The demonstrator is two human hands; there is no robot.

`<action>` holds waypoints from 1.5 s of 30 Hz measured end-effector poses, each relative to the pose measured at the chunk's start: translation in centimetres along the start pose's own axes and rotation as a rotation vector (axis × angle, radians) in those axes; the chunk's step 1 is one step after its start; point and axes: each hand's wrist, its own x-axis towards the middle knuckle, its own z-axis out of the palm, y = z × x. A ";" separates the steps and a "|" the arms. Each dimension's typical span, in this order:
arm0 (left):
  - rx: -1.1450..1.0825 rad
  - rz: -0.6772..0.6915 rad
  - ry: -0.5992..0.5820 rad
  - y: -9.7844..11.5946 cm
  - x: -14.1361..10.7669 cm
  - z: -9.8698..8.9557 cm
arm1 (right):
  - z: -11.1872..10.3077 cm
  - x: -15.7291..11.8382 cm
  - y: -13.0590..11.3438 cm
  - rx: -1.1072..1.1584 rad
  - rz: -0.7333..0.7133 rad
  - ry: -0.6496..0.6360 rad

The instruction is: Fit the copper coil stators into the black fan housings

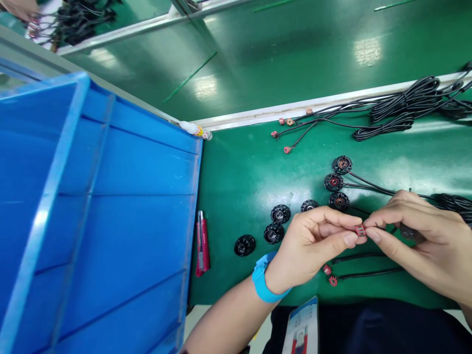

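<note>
Between the fingertips of my left hand (320, 233) and my right hand (420, 236) is a small red motor stator (360, 230). Both hands pinch it, one from each side, above the green table. A thin dark wire end shows by the right fingertips. Just beyond my hands, three black round housings with stators in them, such as the nearest housing (338, 200), sit in a column with cables leading right. Several other black housings (273, 233) lie left of my left hand. Below my hands, two loose red stators (333, 281) lie at the ends of black cables.
A large blue crate (140, 216) stands at the left. Beside it lie a red utility knife (202, 244) and a small white bottle (195, 130). Coiled black cables (405, 103) with several stators rest along the table's back edge. A badge (303, 324) hangs at my front.
</note>
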 end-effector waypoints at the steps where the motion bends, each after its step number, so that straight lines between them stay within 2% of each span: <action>1: 0.012 -0.001 -0.002 -0.1 0.0 0.0 | 0.0 0.1 -0.1 0.000 0.000 0.003; 11: 0.025 -0.019 0.009 0.1 0.3 0.3 | 0.7 -0.2 -0.4 -0.039 -0.006 0.033; 17: 0.003 -0.019 0.002 -0.1 0.3 0.0 | 0.4 -0.5 -0.4 -0.172 -0.001 0.135; 22: 0.025 -0.029 0.021 -0.1 0.3 0.0 | 0.0 -0.5 0.0 -0.163 -0.089 0.126; 33: 0.055 -0.014 0.004 -0.3 0.3 0.0 | 0.1 -0.2 0.1 -0.085 -0.078 0.085; 38: 0.076 -0.024 0.032 -0.4 0.4 0.0 | 0.6 -0.3 0.3 -0.157 -0.084 0.075; 45: 0.180 0.038 0.088 0.0 0.3 0.4 | 0.7 -1.0 0.2 -0.257 -0.147 0.150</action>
